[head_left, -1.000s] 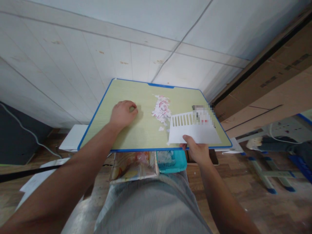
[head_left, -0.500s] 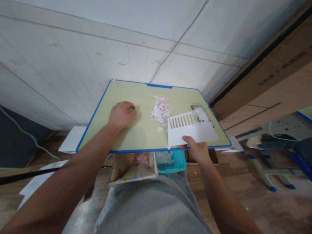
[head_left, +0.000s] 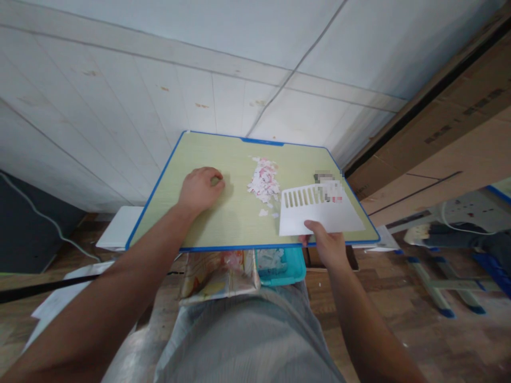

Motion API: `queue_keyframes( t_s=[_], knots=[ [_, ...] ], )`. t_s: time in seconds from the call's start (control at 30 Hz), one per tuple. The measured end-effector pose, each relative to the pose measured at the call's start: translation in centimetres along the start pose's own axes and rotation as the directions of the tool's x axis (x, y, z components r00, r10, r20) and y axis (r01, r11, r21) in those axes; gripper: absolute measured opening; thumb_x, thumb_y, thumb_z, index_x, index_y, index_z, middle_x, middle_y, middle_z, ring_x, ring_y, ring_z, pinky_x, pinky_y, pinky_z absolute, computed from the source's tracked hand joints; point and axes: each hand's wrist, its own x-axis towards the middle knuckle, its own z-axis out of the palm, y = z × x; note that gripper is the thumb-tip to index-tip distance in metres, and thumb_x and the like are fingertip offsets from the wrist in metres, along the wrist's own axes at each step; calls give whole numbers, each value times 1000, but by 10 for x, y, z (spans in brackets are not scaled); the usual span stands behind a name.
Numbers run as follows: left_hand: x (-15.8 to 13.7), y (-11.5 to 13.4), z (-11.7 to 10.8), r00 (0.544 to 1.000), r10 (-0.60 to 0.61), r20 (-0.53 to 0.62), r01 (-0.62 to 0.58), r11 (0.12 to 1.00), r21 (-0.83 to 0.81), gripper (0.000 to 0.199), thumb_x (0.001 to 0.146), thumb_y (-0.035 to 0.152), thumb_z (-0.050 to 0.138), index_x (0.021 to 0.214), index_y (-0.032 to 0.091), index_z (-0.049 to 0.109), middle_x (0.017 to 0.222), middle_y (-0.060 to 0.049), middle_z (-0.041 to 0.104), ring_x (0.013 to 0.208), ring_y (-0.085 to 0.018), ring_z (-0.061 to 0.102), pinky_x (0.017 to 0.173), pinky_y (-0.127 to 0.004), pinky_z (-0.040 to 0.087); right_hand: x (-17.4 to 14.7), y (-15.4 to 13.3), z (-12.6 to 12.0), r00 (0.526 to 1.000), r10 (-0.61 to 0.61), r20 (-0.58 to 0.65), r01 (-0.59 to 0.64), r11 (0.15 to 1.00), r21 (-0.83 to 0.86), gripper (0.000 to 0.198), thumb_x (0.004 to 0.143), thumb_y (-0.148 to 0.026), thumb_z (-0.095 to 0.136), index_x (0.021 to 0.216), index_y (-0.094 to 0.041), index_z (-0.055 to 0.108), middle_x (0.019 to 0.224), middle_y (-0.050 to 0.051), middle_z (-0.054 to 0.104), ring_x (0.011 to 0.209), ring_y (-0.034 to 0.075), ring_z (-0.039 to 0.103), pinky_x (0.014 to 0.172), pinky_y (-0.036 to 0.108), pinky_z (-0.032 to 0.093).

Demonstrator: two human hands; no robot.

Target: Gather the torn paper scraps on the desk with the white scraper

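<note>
My right hand (head_left: 328, 243) is closed on a white slotted sheet (head_left: 319, 218), thumb on top and fingers underneath, at the table's near right edge. A row of slots runs along the sheet's far side. Beside its left end lies a heap of small torn paper scraps (head_left: 264, 183), white with pink marks. My left hand (head_left: 202, 189) rests on the left of the pale green table (head_left: 223, 223), loosely curled, with a gap between thumb and forefinger. Nothing shows in it. A blurred-out item (head_left: 328, 186) lies near the sheet's far right side.
Below the front edge are a patterned bag (head_left: 219, 274) and a turquoise tub (head_left: 283, 268) with pale contents. A white wall (head_left: 159, 85) stands behind the table. Large cardboard boxes (head_left: 431, 138) rise at the right. A person's leg (head_left: 451, 234) shows farther right.
My right hand has moved the slotted sheet slightly right, away from the scraps. A scrap at its left corner now lies on the table. My left hand has stayed put.
</note>
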Motion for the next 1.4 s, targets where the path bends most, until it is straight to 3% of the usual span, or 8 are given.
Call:
queue_keyframes(
  t_s=[0.13, 0.37, 0.57, 0.77, 1.03, 1.4],
  knots=[
    [0, 1, -2, 1000, -8, 4, 8, 1000, 0, 32, 100, 36, 63, 116, 24, 89, 139, -13, 89, 138, -38, 78, 130, -53, 57, 10, 6, 10, 994, -20, -103, 23, 999, 24, 36, 85, -59, 87, 77, -26, 74, 65, 6, 78, 51, 23, 66, 56, 38, 61],
    [1, 0, -2, 1000, 1, 5, -1, 1000, -17, 32, 101, 37, 63, 116, 24, 89, 140, -13, 89, 139, -38, 77, 130, -55, 56, 15, 22, 14, 992, -80, -97, 71, 993, -89, 41, 96, -64, 84, 85, -26, 76, 74, 6, 83, 61, 24, 74, 71, 39, 66],
    [1, -1, 0, 1000, -2, -6, 2, 1000, -11, 31, 102, 38, 63, 114, 25, 88, 140, -13, 89, 138, -37, 77, 130, -55, 56, 8, 21, 9, 996, -26, -82, 20, 997, -73, 33, 92, -56, 84, 77, -27, 76, 67, 5, 79, 58, 24, 71, 63, 38, 63],
    [1, -1, -1, 1000, -6, 11, 6, 1000, -3, 32, 103, 38, 63, 116, 24, 88, 141, -13, 88, 140, -36, 77, 132, -51, 55, 5, 16, 6, 1000, -9, -29, 7, 998, -70, 39, 89, -55, 87, 65, -27, 74, 62, 5, 75, 55, 23, 68, 58, 37, 62],
    [1, 2, -3, 1000, -25, 14, 25, 1000, -5, 29, 103, 37, 64, 114, 26, 88, 143, -13, 88, 142, -38, 76, 131, -54, 55, 6, 11, 7, 1000, -14, -15, 14, 1000, -15, 45, 88, -62, 92, 66, -28, 73, 61, 5, 75, 53, 25, 68, 57, 40, 63],
    [0, 3, -4, 1000, -16, 11, 16, 1000, 1, 33, 102, 37, 62, 116, 25, 89, 141, -13, 88, 139, -37, 77, 130, -53, 57, 8, 8, 3, 998, 22, 56, -20, 999, -30, 40, 80, -58, 93, 65, -30, 70, 55, 3, 69, 49, 24, 63, 51, 39, 59]
  ],
)
